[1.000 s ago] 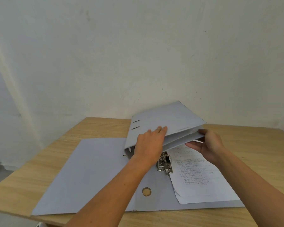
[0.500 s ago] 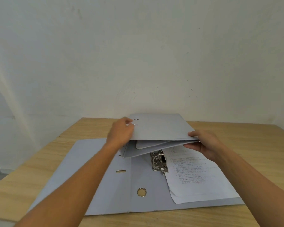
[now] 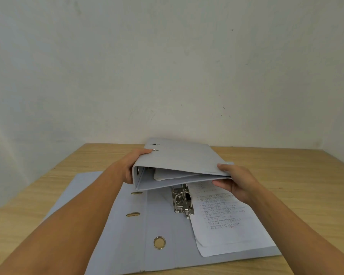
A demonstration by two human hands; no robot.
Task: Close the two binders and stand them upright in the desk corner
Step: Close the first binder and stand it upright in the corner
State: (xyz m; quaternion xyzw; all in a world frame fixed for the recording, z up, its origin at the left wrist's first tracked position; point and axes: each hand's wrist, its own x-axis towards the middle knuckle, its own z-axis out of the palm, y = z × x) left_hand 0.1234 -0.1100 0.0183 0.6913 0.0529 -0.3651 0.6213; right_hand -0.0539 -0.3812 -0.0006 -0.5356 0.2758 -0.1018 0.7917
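Note:
A grey lever-arch binder (image 3: 183,159), closed with loose sheets showing inside, is held flat above the desk. My left hand (image 3: 131,165) grips its spine end, fingers over the top cover. My right hand (image 3: 234,181) pinches its open edge on the right. Under it a second grey binder (image 3: 115,225) lies wide open on the wooden desk (image 3: 286,175), its metal ring clip (image 3: 182,201) exposed and a printed sheet (image 3: 226,219) lying on its right half.
A white wall (image 3: 167,66) runs along the desk's far edge. The desk's back right corner (image 3: 324,150) meets a side wall. The left desk edge (image 3: 28,191) drops off beside the open binder.
The upper binder's cover has come down from tilted open to closed and the binder has been lifted. My left hand slid from the top of the cover to the spine end.

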